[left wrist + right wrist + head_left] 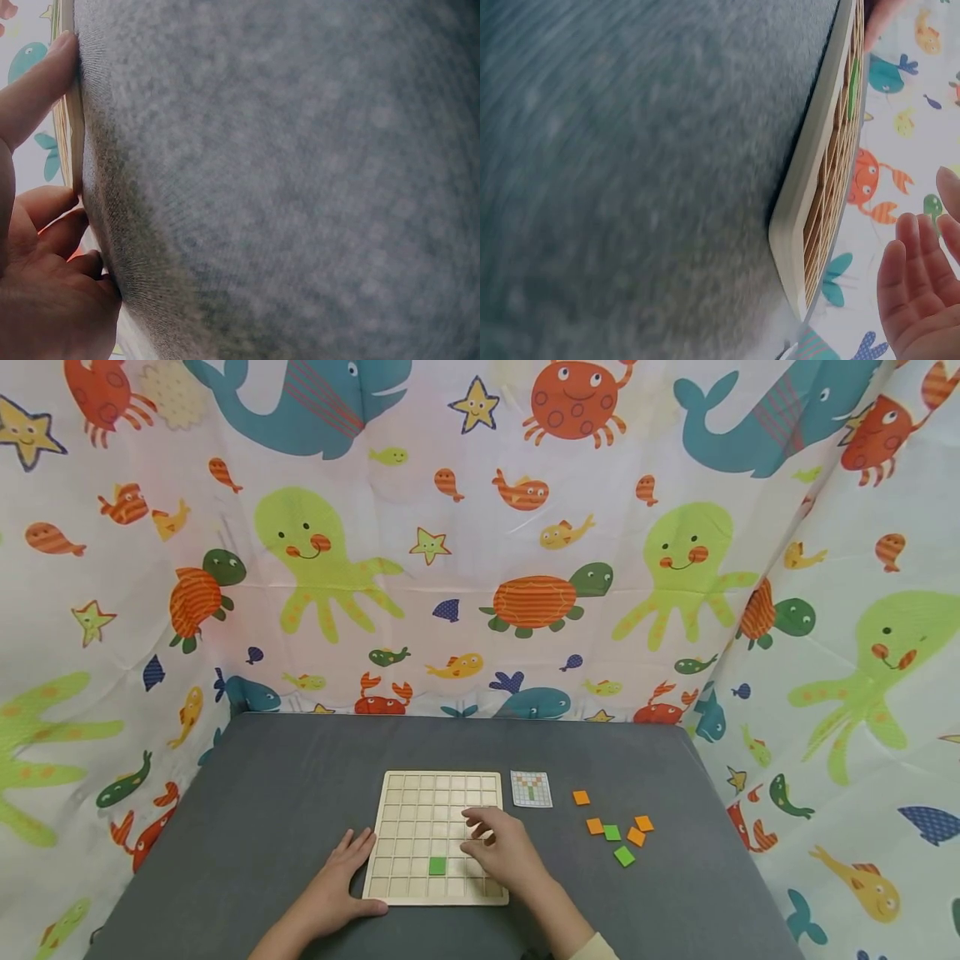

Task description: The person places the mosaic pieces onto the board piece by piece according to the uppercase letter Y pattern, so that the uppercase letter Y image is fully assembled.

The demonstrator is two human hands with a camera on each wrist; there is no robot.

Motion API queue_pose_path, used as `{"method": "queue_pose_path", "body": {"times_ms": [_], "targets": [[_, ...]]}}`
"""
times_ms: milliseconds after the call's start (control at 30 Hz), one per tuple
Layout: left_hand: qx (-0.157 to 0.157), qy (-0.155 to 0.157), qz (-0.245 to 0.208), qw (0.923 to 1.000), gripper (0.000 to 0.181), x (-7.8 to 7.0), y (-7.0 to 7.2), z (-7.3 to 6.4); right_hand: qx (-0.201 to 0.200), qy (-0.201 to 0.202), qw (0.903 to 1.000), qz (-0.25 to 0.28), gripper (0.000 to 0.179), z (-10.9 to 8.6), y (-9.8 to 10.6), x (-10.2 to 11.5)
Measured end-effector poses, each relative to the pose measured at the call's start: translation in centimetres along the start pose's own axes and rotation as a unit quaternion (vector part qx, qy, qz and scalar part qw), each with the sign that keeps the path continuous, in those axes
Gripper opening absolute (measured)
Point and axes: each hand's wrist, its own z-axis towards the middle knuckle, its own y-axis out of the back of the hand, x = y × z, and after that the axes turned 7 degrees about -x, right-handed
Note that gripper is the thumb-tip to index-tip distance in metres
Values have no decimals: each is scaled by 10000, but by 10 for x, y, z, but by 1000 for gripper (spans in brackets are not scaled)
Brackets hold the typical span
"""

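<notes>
Nearest the camera, a pale sleeve (595,948) is seen below the right hand (506,853), whose thumb and forefinger are parted over the wooden grid board (402,831), nothing visible between them. By one cell, a green tile (437,866) is held; it is judged light, stiff and smooth, best pinched by opposite edges. The board's edge is touched, not clasped, by the left hand (343,877). Loose tiles (636,837) are scattered rightward, past a pattern card (531,789).

white sea-animal cloth (457,572) behind and beside a gray table (300,785)
</notes>
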Motion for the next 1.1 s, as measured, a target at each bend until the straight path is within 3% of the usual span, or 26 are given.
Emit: {"method": "queue_pose_path", "body": {"times_ms": [467, 767, 1000, 1100], "targets": [[30, 23, -28, 10000, 119, 2, 2, -2, -264, 22, 9994, -228, 45, -8, 22, -14], [18, 2, -24, 10000, 119, -1, 2, 2, -661, -160, 9972, -325, 46, -12, 38, -23], [87, 17, 33, 10000, 120, 3, 0, 3, -980, 62, 9947, -308, 47, -21, 49, -30], [97, 52, 13, 9999, 120, 4, -1, 3, -1064, -54, 9939, -277, 49, -25, 53, -33]]}}
